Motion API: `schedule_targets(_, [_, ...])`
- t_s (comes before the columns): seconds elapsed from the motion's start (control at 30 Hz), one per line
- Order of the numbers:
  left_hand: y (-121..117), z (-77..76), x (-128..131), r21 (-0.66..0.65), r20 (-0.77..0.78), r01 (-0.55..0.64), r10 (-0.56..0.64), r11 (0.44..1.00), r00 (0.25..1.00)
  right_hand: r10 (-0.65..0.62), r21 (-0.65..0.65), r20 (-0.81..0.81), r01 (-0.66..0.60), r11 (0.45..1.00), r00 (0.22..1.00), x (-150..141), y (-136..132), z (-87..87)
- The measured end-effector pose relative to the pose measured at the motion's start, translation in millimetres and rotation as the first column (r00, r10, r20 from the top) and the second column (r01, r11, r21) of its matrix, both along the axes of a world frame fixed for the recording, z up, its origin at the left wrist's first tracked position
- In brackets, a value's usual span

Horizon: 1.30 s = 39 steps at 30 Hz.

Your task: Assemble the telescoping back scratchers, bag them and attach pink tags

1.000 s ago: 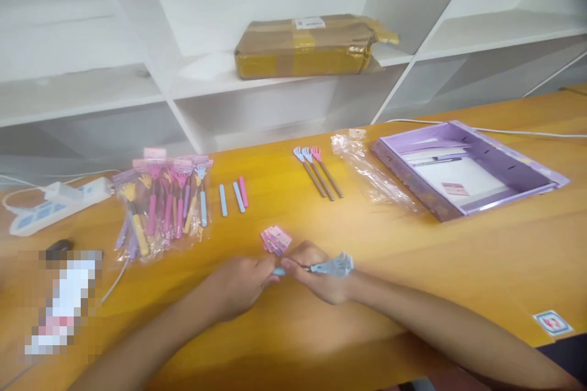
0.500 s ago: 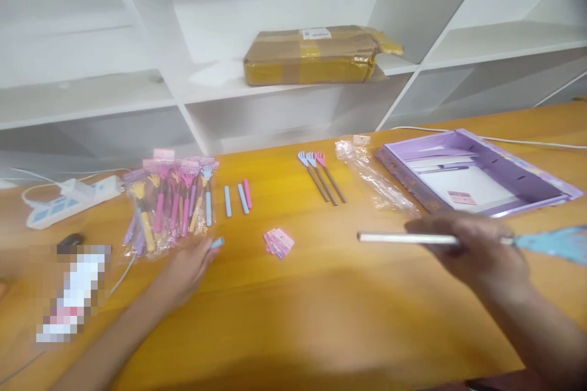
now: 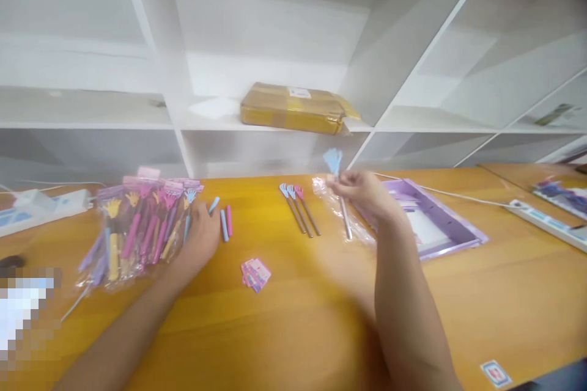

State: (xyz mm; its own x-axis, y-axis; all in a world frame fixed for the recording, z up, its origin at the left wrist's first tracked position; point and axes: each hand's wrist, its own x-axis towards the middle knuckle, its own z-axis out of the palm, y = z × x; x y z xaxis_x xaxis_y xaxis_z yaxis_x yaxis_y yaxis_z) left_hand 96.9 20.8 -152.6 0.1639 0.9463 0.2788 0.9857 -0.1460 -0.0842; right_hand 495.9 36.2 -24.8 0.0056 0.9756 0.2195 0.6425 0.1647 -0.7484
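Note:
My left hand is closed around the lower end of a light-blue tube-shaped handle sleeve. Right beside it on the table lie another blue sleeve and a pink sleeve. My right hand pinches a back scratcher just below its blurred blue hand-shaped head, its metal rod pointing down over a clear plastic bag. To the left of that hand, three back scratchers with bare metal rods lie side by side, two blue-headed and one pink-headed.
Bagged back scratchers are piled at the left, near a power strip. Small pink cards lie mid-table. A purple box tray sits at the right. A taped carton rests on the shelf behind.
My right hand has swung the blue back scratcher left and away from me, turning it from level to upright. My left hand has carried the blue sleeve up beside the other sleeves.

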Motion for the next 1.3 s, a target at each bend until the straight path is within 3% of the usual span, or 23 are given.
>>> schedule_targets(0.07, [-2.7,-3.6,2.2,-0.031,0.026,0.041,-0.04,0.999,0.999,0.059,-0.115,0.239,-0.032,0.993,0.969,0.3,15.3,-14.1])
schedule_targets(0.17, [-8.8,-3.7,10.4,-0.049,0.028,0.114,-0.113,0.992,0.993,0.073,-0.191,0.529,0.035,0.981,0.846,0.8,40.2,-40.9])
schedule_targets(0.37, [-17.3,7.8,18.6,-0.026,-0.052,0.142,-0.143,0.99,0.988,0.127,-0.268,0.656,0.072,0.961,0.744,-12.9,75.6,-99.6])
schedule_targets(0.5, [-17.8,23.0,3.5,0.022,-0.091,0.169,-0.167,0.985,0.982,0.122,-0.276,0.693,0.105,0.955,0.71,-13.0,86.3,-120.7])
schedule_targets(0.77, [-11.7,35.9,-17.0,0.013,-0.081,0.214,-0.213,0.977,0.974,0.164,-0.326,0.692,0.101,0.94,0.703,-9.9,89.8,-128.8])
schedule_targets(0.97, [-8.8,29.6,-17.1,-0.163,0.015,0.195,-0.195,0.967,0.981,0.173,-0.321,0.694,0.084,0.943,0.699,-9.7,87.5,-123.5])
schedule_targets(1.17, [-13.4,36.7,-23.6,-0.145,-0.032,0.177,-0.183,0.974,0.983,0.204,-0.315,0.691,0.035,0.948,0.693,-11.6,87.7,-125.9])
schedule_targets(1.3, [-16.7,39.9,-27.8,-0.244,0.011,0.161,-0.163,0.956,0.987,0.224,-0.326,0.679,0.013,0.945,0.699,-7.7,89.6,-129.2])
